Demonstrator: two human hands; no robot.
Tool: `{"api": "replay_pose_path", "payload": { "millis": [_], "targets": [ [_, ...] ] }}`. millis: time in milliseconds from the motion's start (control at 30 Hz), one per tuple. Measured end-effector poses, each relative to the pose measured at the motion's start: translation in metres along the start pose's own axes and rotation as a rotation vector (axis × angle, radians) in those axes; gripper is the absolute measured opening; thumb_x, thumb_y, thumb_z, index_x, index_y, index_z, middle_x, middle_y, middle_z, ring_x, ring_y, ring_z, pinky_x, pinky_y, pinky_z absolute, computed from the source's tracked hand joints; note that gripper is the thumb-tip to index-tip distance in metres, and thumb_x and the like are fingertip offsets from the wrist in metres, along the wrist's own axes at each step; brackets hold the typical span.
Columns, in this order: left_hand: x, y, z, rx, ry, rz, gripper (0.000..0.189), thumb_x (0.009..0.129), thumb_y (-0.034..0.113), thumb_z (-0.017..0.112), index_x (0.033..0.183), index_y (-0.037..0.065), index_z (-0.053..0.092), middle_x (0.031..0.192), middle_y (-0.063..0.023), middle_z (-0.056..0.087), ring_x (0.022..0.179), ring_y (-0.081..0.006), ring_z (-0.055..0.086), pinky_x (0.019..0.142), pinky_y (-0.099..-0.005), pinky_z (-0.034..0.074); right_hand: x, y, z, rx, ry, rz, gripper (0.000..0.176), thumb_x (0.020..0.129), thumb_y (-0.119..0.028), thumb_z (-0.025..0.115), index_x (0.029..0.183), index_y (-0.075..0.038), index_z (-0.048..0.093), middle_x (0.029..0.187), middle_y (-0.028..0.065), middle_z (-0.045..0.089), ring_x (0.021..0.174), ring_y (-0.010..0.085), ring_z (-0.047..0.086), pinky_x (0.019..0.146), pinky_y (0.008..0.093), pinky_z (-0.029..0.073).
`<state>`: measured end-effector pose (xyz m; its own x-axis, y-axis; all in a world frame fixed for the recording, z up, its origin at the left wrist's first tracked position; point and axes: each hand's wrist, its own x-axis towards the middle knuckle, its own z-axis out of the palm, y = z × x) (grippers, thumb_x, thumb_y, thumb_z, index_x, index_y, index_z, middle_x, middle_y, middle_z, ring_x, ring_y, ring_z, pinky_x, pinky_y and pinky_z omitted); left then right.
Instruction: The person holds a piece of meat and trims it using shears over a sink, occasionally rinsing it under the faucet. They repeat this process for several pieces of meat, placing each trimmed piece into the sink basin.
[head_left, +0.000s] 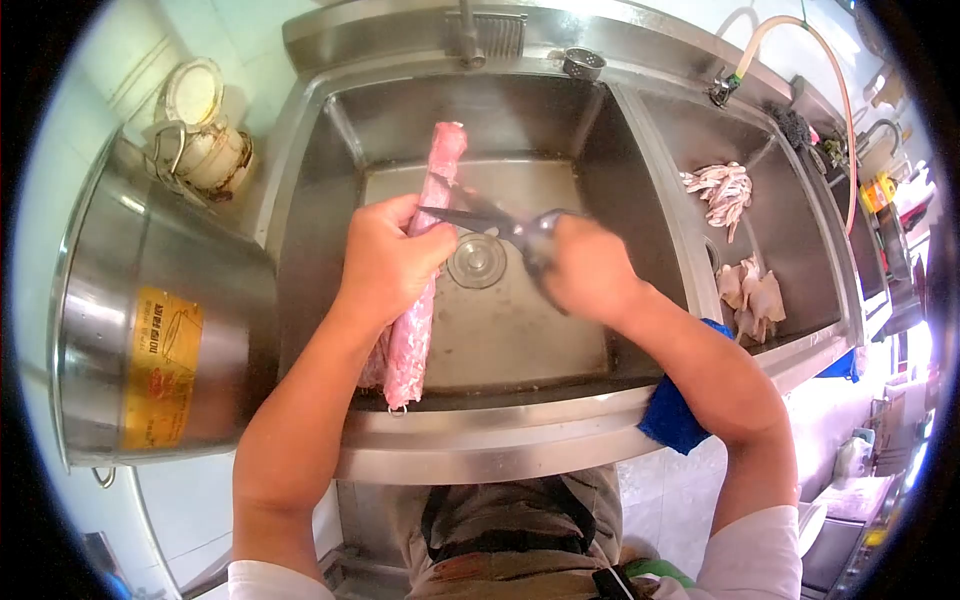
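My left hand [392, 255] is closed around a long, pink, raw piece of meat [410, 345] that looks like a skinned neck. It is held lengthwise over the left sink basin [510, 350], its lower end near the front rim. In my right hand [585, 265] is a pair of scissors [480, 218], the fingers wrapped round the handles and slightly blurred. The scissor blades are spread, and their tips reach the meat just above my left thumb. More meat shows partly behind the lower end of the long piece, mostly hidden.
The right basin holds a pile of pale chicken feet [722, 192] and some pale meat pieces [752, 298]. A blue cloth [675, 412] hangs over the front rim. At left stands a large steel pot [225, 330]. A hose [848, 110] arches at the back right.
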<state>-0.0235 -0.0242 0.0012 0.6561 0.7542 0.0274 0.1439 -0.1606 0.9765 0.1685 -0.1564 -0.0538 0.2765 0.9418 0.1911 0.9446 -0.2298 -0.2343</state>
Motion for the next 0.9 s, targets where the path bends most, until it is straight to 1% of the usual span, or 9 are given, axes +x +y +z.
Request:
{"api": "replay_pose_path", "payload": {
  "millis": [33,133,233,333,433,533,733,833,900],
  "targets": [
    [-0.001,0.002,0.001,-0.033,0.007,-0.005,0.014,0.077,0.004,0.061,0.088,-0.001,0.068,0.064,0.0050,0.053,0.057,-0.0024,0.044,0.048,-0.0233,0.034,0.000,-0.001,0.002,-0.043,0.014,-0.013,0.031,0.075,-0.020,0.066,0.087,0.004,0.053,0.088,0.0242,0.062,0.084,0.0366,0.064,0.074,0.0445,0.053],
    [0.002,-0.007,0.002,-0.067,-0.021,0.020,0.020,0.077,0.004,0.061,0.095,-0.002,0.068,0.066,0.0054,0.054,0.057,-0.0019,0.044,0.049,-0.0227,0.034,-0.001,0.001,0.014,-0.017,-0.031,0.012,0.027,0.076,-0.020,0.065,0.084,0.004,0.052,0.080,0.0240,0.062,0.078,0.0368,0.065,0.069,0.0448,0.054],
    [-0.002,-0.002,0.000,0.022,-0.021,0.042,0.024,0.079,0.006,0.062,0.101,0.001,0.070,0.072,0.0045,0.060,0.060,-0.0033,0.051,0.052,-0.0221,0.040,0.000,0.013,0.028,-0.071,-0.011,-0.128,0.024,0.078,-0.019,0.063,0.082,0.003,0.054,0.076,0.0236,0.063,0.073,0.0377,0.064,0.066,0.0448,0.054],
    [-0.001,0.001,0.002,-0.038,-0.003,0.045,0.016,0.077,0.004,0.061,0.090,-0.002,0.067,0.065,0.0048,0.053,0.058,-0.0024,0.045,0.050,-0.0229,0.036,0.003,0.014,0.024,0.022,-0.031,-0.017,0.023,0.077,-0.018,0.064,0.080,0.003,0.056,0.077,0.0244,0.063,0.073,0.0393,0.063,0.067,0.0465,0.053],
    [0.001,0.005,-0.001,0.019,0.022,-0.007,0.012,0.077,0.005,0.061,0.085,-0.002,0.066,0.065,0.0035,0.054,0.057,-0.0034,0.046,0.050,-0.0237,0.037,0.002,0.009,0.007,0.124,-0.014,0.034,0.022,0.076,-0.017,0.066,0.079,0.002,0.057,0.082,0.0254,0.063,0.076,0.0405,0.062,0.071,0.0473,0.052],
    [0.000,0.005,-0.002,-0.033,0.033,-0.007,0.009,0.076,0.005,0.061,0.081,-0.002,0.064,0.065,0.0025,0.054,0.056,-0.0043,0.047,0.049,-0.0247,0.038,0.000,0.003,0.002,0.144,0.027,0.050,0.023,0.075,-0.016,0.066,0.081,0.004,0.057,0.080,0.0240,0.063,0.076,0.0420,0.062,0.074,0.0465,0.051],
    [-0.001,0.003,0.001,-0.085,0.025,-0.016,0.012,0.076,0.004,0.061,0.086,-0.001,0.066,0.065,0.0034,0.054,0.055,-0.0038,0.046,0.047,-0.0244,0.036,0.002,0.003,0.010,-0.011,0.245,-0.095,0.023,0.076,-0.015,0.066,0.084,0.004,0.055,0.074,0.0185,0.062,0.072,0.0407,0.062,0.072,0.0442,0.052],
    [-0.004,0.002,0.004,-0.031,0.038,0.057,0.013,0.077,0.004,0.061,0.088,0.000,0.067,0.064,0.0053,0.053,0.053,-0.0031,0.044,0.046,-0.0242,0.035,0.003,0.011,0.020,-0.055,0.112,-0.076,0.019,0.076,-0.014,0.065,0.080,0.002,0.055,0.074,0.0203,0.062,0.071,0.0381,0.063,0.069,0.0441,0.053],
    [-0.005,0.004,0.001,0.034,0.014,0.043,0.017,0.079,0.005,0.061,0.094,0.000,0.069,0.070,0.0044,0.059,0.059,-0.0030,0.048,0.050,-0.0234,0.038,0.006,0.019,0.025,-0.103,0.077,-0.118,0.017,0.077,-0.013,0.064,0.079,0.002,0.056,0.074,0.0208,0.063,0.071,0.0369,0.064,0.067,0.0440,0.053]
  ]
}}
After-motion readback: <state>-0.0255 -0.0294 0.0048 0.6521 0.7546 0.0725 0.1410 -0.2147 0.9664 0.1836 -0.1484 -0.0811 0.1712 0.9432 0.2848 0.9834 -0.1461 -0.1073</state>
